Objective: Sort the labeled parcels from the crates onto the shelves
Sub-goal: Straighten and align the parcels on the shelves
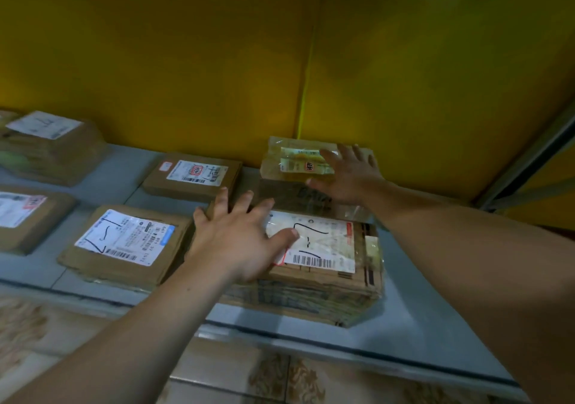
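Yellow wall [186,45] fills the upper half of the frame, with a vertical seam just right of centre. Below it a pale grey shelf [420,294] runs from the left edge down to the lower right, and patterned floor tiles [233,372] show along the bottom.

Six cardboard parcels lie on the shelf. The biggest, a thick front parcel [311,297], sits right of centre near the shelf's front edge, its white label [320,241] marked with black pen strokes and a barcode. Touching it from behind, against the wall, stands a taped parcel [286,167] wrapped in clear film. Just left of the front parcel lies a flat parcel [124,266] with a blue-edged label. Behind that one, a smaller box [193,185] carries a label with a red stamp. Two more parcels sit at the left edge, one at mid height [28,216] and one in the upper left [49,151], both blurred.

The left hand [239,238] lies flat on the front parcel's top, thumb on the label, fingers spread; its grip closes on nothing. The right hand [348,176] is over the taped parcel's right side, fingers splayed, grip likewise apart. It seems to rest there, though blur hides the contact.
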Available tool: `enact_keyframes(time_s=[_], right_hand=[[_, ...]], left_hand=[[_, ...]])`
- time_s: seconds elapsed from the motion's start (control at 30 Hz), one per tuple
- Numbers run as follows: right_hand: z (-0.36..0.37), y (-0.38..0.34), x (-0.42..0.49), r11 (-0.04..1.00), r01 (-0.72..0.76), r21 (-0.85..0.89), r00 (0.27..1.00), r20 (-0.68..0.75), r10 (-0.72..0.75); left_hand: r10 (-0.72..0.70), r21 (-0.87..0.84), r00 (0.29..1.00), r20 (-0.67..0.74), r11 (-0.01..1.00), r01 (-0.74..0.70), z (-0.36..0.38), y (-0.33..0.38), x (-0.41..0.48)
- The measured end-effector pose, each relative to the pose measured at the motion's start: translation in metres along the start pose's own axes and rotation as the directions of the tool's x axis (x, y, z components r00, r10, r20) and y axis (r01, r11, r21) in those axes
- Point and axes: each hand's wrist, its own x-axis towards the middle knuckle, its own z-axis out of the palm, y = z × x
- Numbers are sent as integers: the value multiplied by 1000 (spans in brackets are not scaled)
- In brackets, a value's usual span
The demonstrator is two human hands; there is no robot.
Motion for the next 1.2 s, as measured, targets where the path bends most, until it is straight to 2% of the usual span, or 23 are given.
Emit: enact_keyframes(time_s=[0.1,0.3,0.6,0.93,1.03,1.2], right_hand=[[11,5,11,999,26,-19,999,31,-25],[33,7,16,999,-22,-25,997,79,24],[25,-5,29,988,88,-124,989,129,-72],[30,-5,32,978,137,-160,988,98,-122],[29,5,29,995,90,-46,990,109,-85],[27,39,-11,990,15,138,997,-74,-5]], left_hand=[[-21,8,1000,-21,1000,21,2,1,1],[-42,12,999,-31,999,42,5,3,2],[-52,19,998,-26,998,53,4,4,2],[-50,25,999,-16,998,50,3,4,3],[-39,13,999,-11,999,39,2,4,2],[-34,-9,999,12,999,34,-2,5,-1]])
